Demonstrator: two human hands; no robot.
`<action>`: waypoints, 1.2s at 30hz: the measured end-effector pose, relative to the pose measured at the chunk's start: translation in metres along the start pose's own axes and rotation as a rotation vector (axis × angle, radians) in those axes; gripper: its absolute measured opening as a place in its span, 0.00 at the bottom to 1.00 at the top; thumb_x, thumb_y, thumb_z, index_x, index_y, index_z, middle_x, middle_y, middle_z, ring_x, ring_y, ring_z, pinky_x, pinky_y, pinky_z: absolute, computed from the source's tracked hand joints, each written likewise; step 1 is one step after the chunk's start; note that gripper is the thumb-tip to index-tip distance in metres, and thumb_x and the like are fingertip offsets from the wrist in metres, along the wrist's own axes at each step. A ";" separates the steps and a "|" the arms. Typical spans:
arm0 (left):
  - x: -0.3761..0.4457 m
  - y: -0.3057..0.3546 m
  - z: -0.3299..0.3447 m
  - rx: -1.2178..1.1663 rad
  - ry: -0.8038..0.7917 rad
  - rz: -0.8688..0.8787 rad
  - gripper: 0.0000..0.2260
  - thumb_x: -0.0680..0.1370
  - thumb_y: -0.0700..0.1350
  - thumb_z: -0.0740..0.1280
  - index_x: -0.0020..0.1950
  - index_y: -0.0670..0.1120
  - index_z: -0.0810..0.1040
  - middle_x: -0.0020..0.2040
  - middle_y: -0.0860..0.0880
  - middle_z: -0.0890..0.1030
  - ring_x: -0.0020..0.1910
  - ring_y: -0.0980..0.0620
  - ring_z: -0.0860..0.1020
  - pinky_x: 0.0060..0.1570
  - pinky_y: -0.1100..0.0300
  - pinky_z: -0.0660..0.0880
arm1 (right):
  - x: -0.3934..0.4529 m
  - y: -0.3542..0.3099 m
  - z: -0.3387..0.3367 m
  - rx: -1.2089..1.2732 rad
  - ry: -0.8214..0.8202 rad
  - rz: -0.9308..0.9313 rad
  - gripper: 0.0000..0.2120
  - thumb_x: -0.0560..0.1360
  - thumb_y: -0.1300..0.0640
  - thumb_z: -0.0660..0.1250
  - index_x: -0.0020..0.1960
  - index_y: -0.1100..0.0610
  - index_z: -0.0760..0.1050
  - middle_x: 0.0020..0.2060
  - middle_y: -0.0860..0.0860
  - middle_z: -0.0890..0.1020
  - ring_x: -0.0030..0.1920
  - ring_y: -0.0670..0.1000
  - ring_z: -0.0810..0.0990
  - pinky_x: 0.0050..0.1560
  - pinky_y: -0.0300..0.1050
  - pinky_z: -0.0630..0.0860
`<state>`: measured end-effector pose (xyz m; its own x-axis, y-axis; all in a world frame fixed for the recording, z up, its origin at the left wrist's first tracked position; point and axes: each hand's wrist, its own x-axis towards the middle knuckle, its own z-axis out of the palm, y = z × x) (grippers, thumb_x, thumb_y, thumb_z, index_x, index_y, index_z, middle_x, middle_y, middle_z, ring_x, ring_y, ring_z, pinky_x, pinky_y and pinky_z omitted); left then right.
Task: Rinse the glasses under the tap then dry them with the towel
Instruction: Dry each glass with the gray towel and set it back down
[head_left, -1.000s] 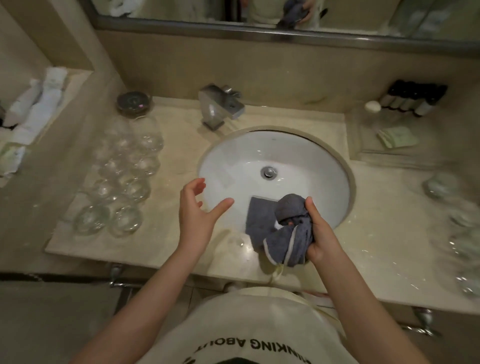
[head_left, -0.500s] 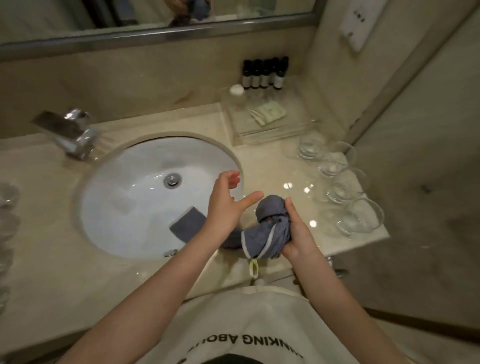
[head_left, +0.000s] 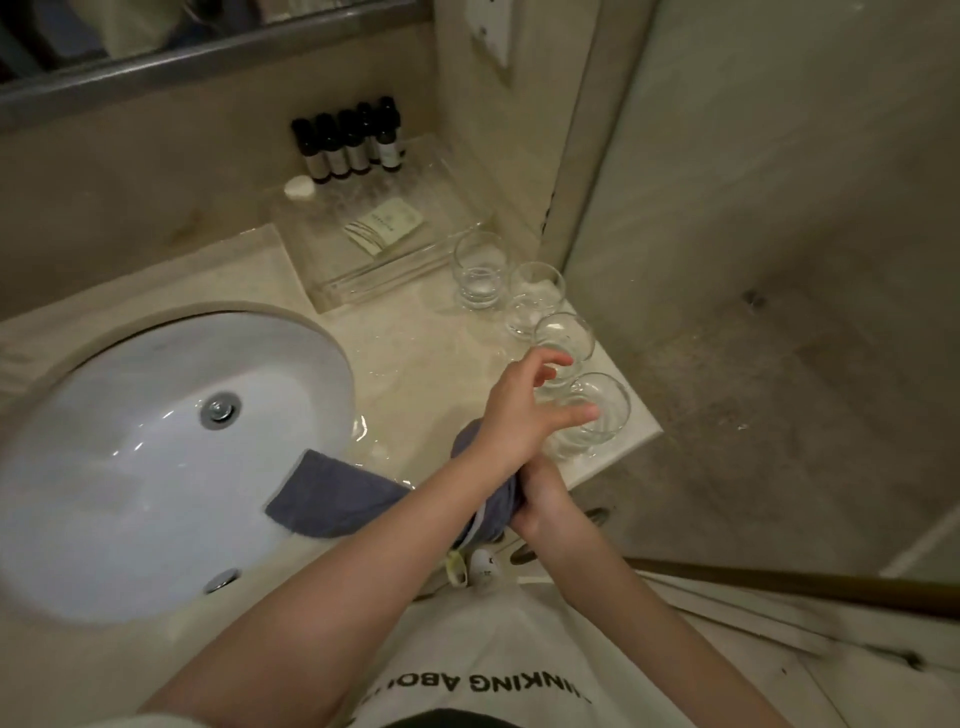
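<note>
Head view: 4 glasses in row right of sink (head_left: 332, 353), along table (head_left: 415, 364) edge. Left hand (head_left: 524, 410), fingers spread, holds nothing, over nearest glass (head_left: 597, 410); contact probably not yet made, hand hides part. Right hand (head_left: 545, 496) clamped on grey towel (head_left: 337, 493), tail draped into sink. Glass: light, rigid, fragile, likely wet and slippery. Take around bowl wall, not thin rim.

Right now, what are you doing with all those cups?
A person is cleaning glasses at a bathroom sink. The right hand grips a grey towel that trails into the basin. The left hand, fingers spread, reaches for the nearest glass, last in a row of four on the counter.
</note>
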<state>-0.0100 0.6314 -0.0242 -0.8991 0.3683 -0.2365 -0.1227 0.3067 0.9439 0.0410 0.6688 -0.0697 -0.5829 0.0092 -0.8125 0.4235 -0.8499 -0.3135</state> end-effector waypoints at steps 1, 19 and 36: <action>0.003 -0.001 0.004 0.040 -0.032 0.008 0.23 0.68 0.46 0.79 0.60 0.52 0.76 0.62 0.49 0.75 0.59 0.58 0.72 0.52 0.69 0.68 | 0.001 -0.002 -0.003 0.011 0.020 0.004 0.16 0.84 0.52 0.51 0.60 0.59 0.73 0.51 0.58 0.79 0.54 0.56 0.77 0.57 0.49 0.73; 0.015 -0.013 0.018 0.269 -0.142 0.050 0.10 0.67 0.43 0.79 0.41 0.39 0.83 0.59 0.54 0.69 0.65 0.54 0.70 0.64 0.66 0.62 | 0.017 -0.012 -0.018 0.147 -0.036 -0.029 0.17 0.84 0.51 0.52 0.60 0.59 0.74 0.54 0.58 0.80 0.57 0.54 0.77 0.62 0.46 0.72; -0.009 0.020 -0.050 -0.111 0.114 0.153 0.12 0.71 0.41 0.76 0.34 0.56 0.79 0.58 0.57 0.76 0.61 0.52 0.77 0.63 0.55 0.73 | 0.025 -0.003 -0.021 -0.155 -0.018 -0.087 0.29 0.71 0.48 0.73 0.64 0.66 0.75 0.61 0.65 0.79 0.62 0.63 0.78 0.67 0.58 0.72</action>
<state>-0.0259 0.5900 0.0081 -0.9516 0.3000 -0.0671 -0.0210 0.1545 0.9878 0.0396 0.6827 -0.0993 -0.6337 0.0687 -0.7705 0.4721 -0.7546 -0.4557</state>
